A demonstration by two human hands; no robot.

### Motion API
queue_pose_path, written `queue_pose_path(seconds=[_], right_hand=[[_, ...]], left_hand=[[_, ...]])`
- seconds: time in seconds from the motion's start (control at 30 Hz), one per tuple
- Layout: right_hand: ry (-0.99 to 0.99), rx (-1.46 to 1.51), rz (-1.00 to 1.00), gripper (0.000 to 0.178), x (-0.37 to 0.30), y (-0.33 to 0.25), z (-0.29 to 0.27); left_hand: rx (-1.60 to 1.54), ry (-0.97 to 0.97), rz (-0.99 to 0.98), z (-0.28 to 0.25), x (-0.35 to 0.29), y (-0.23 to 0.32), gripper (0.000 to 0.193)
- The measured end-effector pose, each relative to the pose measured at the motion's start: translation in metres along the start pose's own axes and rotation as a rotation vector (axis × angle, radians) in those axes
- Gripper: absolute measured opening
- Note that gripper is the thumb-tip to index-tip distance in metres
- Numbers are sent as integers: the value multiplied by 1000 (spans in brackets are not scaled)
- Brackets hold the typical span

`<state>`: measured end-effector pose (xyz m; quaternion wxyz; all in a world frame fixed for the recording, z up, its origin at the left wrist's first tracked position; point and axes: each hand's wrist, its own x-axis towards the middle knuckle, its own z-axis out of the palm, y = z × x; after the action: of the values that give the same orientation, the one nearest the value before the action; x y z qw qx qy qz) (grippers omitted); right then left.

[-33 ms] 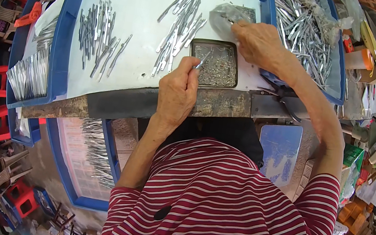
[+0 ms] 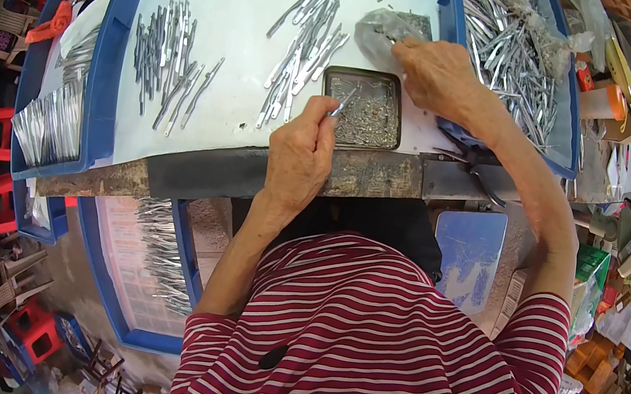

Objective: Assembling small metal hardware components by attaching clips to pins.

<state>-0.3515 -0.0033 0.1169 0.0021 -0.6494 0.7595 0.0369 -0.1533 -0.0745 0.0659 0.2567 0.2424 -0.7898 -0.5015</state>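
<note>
Left grip (image 2: 302, 145): strip (image 2: 344, 101) lengthwise forward-right, seemingly.

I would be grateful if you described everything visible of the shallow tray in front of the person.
The shallow tray is roughly square, with rounded corners and a dark, thin rim that looks like metal. It lies flat on the white work surface, near its front edge. Many tiny, shiny, metal-looking pieces lie scattered inside, too small to make out singly. The left hand overlaps its left side in view; whether they touch is unclear.
</note>
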Motion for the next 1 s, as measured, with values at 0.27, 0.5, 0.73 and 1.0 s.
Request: queue_pose_path(seconds=[0.27, 0.5, 0.73, 1.0], right_hand=[[-105, -1, -8, 16, -1, 4, -5], [-61, 71, 13, 24, -2, 6, 1], [40, 28, 32, 25, 4, 1, 10], [-57, -57, 13, 29, 4, 3, 2]], left_hand=[[50, 14, 102, 0, -2, 3, 13], [136, 81, 107, -12, 4, -3, 12], [64, 40, 76, -16, 4, 0, 12], [10, 25, 66, -16, 5, -1, 13]])
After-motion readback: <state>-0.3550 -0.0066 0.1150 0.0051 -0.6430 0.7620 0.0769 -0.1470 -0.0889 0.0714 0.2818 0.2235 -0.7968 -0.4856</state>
